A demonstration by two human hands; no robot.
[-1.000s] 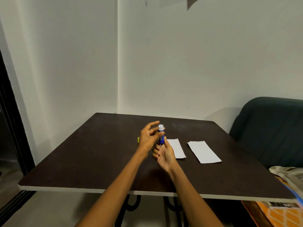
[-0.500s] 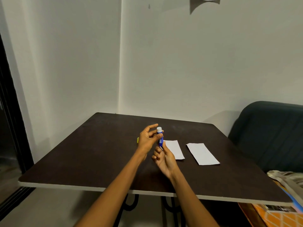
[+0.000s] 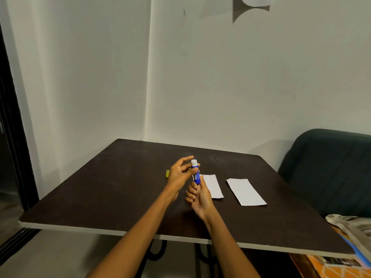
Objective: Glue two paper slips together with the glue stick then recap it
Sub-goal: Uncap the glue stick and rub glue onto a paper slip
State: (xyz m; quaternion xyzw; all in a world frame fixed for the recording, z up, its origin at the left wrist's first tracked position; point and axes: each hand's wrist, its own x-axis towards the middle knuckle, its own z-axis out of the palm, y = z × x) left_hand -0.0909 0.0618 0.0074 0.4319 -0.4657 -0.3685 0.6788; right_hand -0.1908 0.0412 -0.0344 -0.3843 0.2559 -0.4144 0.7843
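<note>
A blue glue stick (image 3: 196, 175) with a white top stands upright above the dark table (image 3: 112, 189). My right hand (image 3: 197, 197) grips its lower end from below. My left hand (image 3: 179, 174) pinches its upper part between thumb and fingers. A small yellow piece (image 3: 167, 173), perhaps the cap, lies on the table behind my left hand and is mostly hidden. Two white paper slips lie flat to the right: one slip (image 3: 213, 186) is just beyond my right hand, and the other slip (image 3: 246, 191) is apart from it, further right.
A dark green sofa (image 3: 329, 171) stands right of the table. Cloth and an orange patterned thing (image 3: 345, 247) lie at the lower right past the table corner. White walls stand behind, and a dark door frame (image 3: 12, 147) is on the left.
Both hands keep hold of the glue stick in nearly the same spot. The stick has tilted slightly and the view has shifted a little.
</note>
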